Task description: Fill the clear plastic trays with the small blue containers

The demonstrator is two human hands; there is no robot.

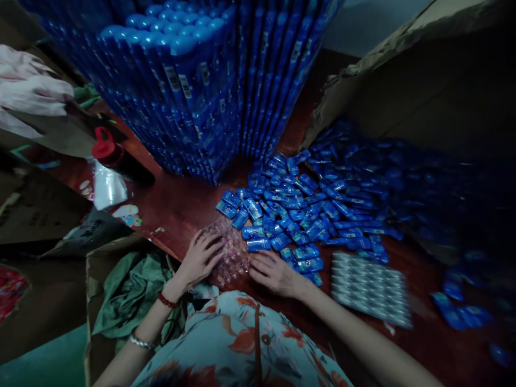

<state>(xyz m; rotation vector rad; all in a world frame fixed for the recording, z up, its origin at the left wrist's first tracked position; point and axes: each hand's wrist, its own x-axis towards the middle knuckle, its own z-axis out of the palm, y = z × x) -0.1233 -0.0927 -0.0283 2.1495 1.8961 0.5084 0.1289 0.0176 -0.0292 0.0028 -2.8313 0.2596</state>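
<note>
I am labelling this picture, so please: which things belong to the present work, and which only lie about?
Likely belonging:
clear moulded tray under left hand, beside right hand
loose blue containers
stacked blue containers
silvery moulded tray

Likely lying about:
red-lidded bottle
green cloth
pale cloth

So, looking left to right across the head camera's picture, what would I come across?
Pale cloth → red-lidded bottle → the person's left hand → clear bumpy sheet → their right hand → silvery ridged sheet.
</note>
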